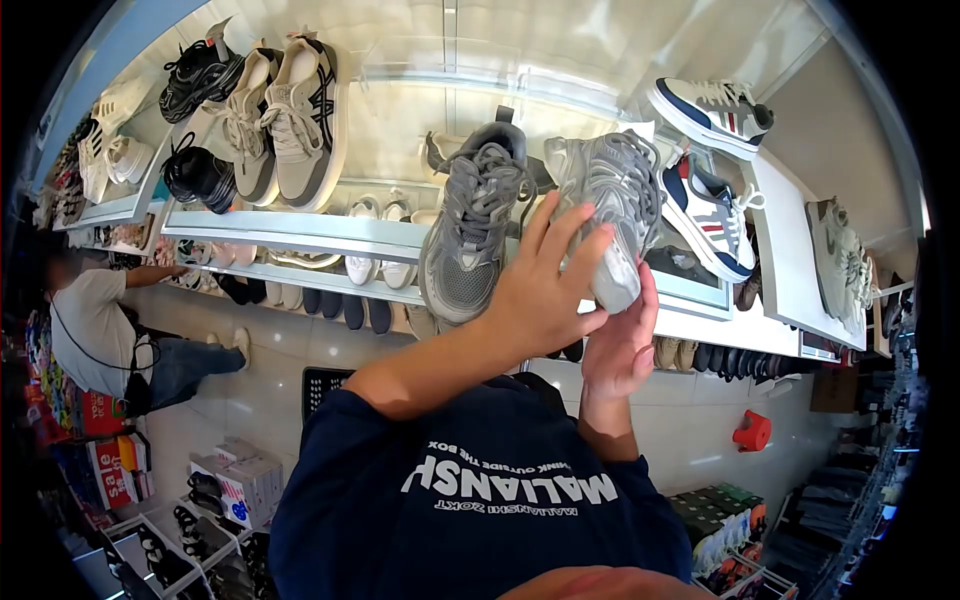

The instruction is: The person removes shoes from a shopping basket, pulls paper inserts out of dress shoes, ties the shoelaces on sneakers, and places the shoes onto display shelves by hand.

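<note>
A light grey sneaker (pixel 610 190) stands toe toward me on the upper shelf. My left hand (pixel 545 275) lies along its left side, with the fingers spread over the side and the toe. From below and the right, my right hand (pixel 620 340) reaches up to the toe, its fingers apart and the palm partly visible. Just left of it is a darker grey sneaker (pixel 470 225) with dark laces, toe hanging over the shelf edge; neither hand grips it.
Beige and black shoes (pixel 295 125) stand on the shelf at left, white and navy sneakers (pixel 708 215) at right. A person (pixel 100 325) in a white top reaches to the lower shelf at far left. A red stool (pixel 752 431) is on the floor.
</note>
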